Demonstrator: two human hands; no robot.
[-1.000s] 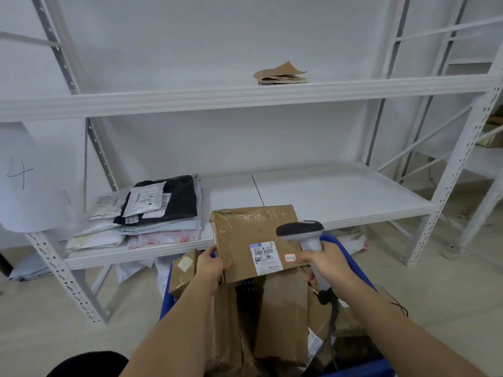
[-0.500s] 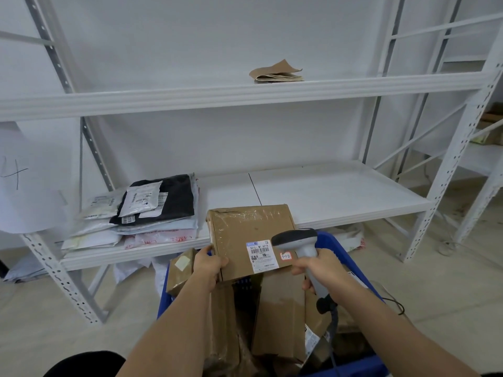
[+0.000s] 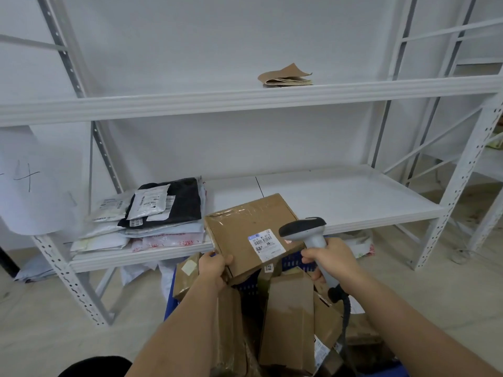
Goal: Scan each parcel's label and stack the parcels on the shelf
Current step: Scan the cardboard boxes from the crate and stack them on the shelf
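The cardboard parcel [image 3: 250,232] was held tilted in the air, just in front of the lower shelf [image 3: 353,202] and above the blue crate [image 3: 170,300], its taped top turned up and its white shipping label [image 3: 265,244] facing the person. The left hand [image 3: 213,268] gripped the parcel's near left corner, thumb curled over the top face and the fingers hidden underneath. The right hand [image 3: 330,258] was wrapped around the handle of a grey barcode scanner [image 3: 307,235], whose dark head sat just to the right of the label, close to the box; I could not tell whether it touched. A black coiled cable [image 3: 344,308] hung from the scanner's base.

Below the hands, the crate was packed with more brown cardboard boxes [image 3: 288,317] standing on end and leaning against one another, right under the held parcel.

On the left end of the lower shelf lay a stack of soft mailers [image 3: 141,229], a black bag [image 3: 179,202] on top with a small silver-white pouch [image 3: 148,201] across it. The stack's right edge came near the parcel's left side. On the upper shelf [image 3: 245,102] sat a folded brown paper envelope [image 3: 285,77]. A white sheet with a handwritten mark [image 3: 27,180] hung at the rack's left post. More pale bags [image 3: 35,270] lay on the floor under the rack.
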